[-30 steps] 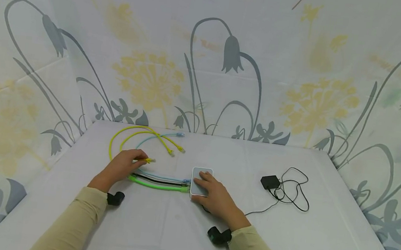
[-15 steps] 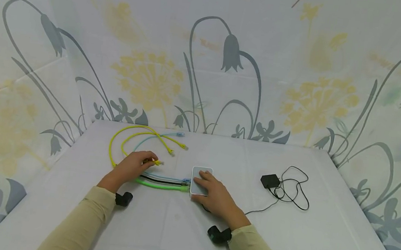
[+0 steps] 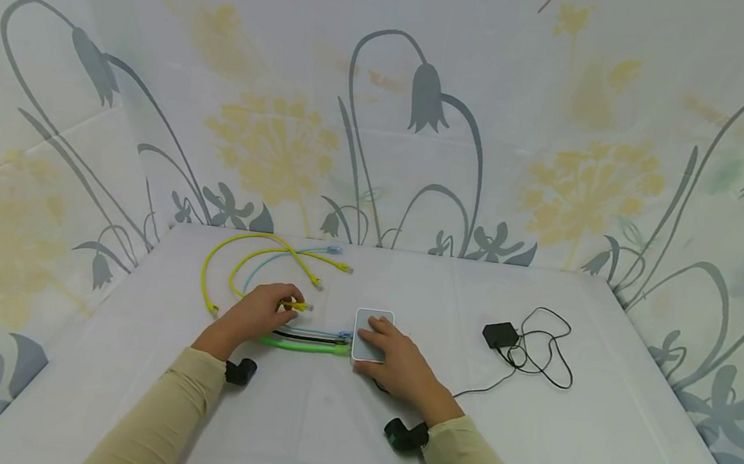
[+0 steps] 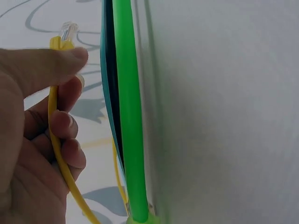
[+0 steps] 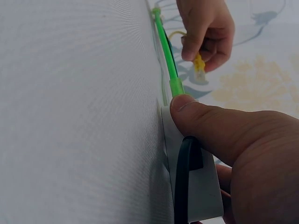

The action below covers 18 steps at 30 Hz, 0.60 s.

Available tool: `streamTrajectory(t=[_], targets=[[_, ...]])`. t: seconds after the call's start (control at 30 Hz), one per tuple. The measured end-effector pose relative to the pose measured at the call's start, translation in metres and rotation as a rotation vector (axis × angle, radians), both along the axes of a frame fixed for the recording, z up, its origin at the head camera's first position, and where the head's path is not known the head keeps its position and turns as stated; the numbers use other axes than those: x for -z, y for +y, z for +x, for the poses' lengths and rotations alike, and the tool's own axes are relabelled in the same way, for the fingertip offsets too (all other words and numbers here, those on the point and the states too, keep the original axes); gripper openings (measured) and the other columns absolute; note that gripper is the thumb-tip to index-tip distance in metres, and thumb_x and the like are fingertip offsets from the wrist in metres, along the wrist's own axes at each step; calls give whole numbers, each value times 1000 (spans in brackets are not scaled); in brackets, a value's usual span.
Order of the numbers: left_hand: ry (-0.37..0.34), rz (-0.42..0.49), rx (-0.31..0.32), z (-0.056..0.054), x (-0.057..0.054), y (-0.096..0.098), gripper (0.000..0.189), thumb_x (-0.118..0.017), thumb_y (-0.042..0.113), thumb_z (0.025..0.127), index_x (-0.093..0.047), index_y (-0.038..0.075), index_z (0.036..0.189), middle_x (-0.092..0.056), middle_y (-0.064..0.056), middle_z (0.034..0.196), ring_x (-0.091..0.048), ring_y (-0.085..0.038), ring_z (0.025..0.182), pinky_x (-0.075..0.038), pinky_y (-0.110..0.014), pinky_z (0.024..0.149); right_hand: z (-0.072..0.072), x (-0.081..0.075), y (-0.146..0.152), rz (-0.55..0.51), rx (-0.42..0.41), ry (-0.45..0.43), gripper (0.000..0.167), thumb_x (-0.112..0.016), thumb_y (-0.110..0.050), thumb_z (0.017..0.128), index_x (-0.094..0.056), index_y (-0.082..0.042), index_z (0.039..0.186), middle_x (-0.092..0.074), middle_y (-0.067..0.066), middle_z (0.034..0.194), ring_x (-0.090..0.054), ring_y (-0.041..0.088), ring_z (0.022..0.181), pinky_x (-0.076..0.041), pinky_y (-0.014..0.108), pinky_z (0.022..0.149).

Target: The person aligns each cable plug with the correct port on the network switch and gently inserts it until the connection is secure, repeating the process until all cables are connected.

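A yellow network cable (image 4: 53, 102) is pinched by my left hand (image 3: 257, 313) just behind its clear plug (image 4: 69, 31), between thumb and index finger. In the head view that plug points right, apart from a small white network switch (image 3: 369, 348) with a grey top. My right hand (image 3: 406, 364) grips the switch, its thumb (image 5: 187, 109) against the near side and its other fingers over the top. Green (image 3: 304, 347), black (image 3: 314, 339) and light blue (image 3: 319, 332) network cables run into the switch's left side. My left hand hides their far ends.
Loose yellow cable ends (image 3: 316, 282) and a light blue plug (image 3: 334, 250) lie at the back left. A black power adapter (image 3: 501, 335) with a coiled cord (image 3: 548, 350) lies on the right. A black cord (image 5: 183, 182) enters the switch's near side.
My left hand has moved right, bringing the yellow plug closer to the switch. The loose yellow cable shifts slightly with it. My right hand stays on the switch.
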<state>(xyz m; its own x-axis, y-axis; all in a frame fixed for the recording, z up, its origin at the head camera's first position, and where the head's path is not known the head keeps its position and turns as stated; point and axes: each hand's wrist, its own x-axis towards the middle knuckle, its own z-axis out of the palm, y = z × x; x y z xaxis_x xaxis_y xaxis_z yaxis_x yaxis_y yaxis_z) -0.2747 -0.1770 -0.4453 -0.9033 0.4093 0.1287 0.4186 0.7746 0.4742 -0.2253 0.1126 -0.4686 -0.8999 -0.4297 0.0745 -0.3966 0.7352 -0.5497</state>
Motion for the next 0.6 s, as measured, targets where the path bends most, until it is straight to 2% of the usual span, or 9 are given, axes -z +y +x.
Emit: streamTrajectory(t=[0.23, 0.37, 0.6], targets=[[44, -4, 34, 1, 0, 5, 14, -67, 16, 92, -70, 13, 105, -65, -2, 101, -63, -20, 94, -53, -38, 82, 0, 0, 0, -8, 0, -4, 59, -71, -41, 86, -55, -19, 139, -38, 5, 154, -27, 29, 147, -34, 53, 112], [80, -6, 66, 1, 1, 8, 17, -66, 16, 92, -73, 11, 107, -61, -2, 100, -61, -19, 93, -51, -37, 83, 0, 0, 0, -2, 1, 1, 59, -71, -41, 86, -55, -19, 139, -39, 5, 154, -28, 29, 147, -34, 53, 112], [93, -40, 101, 2, 0, 17, 20, -63, 15, 94, -72, 7, 111, -63, -3, 102, -60, -21, 96, -50, -39, 86, 1, -2, 0, -5, -2, -4, 60, -71, -40, 87, -54, -18, 140, -38, 5, 154, -27, 29, 147, -33, 53, 112]])
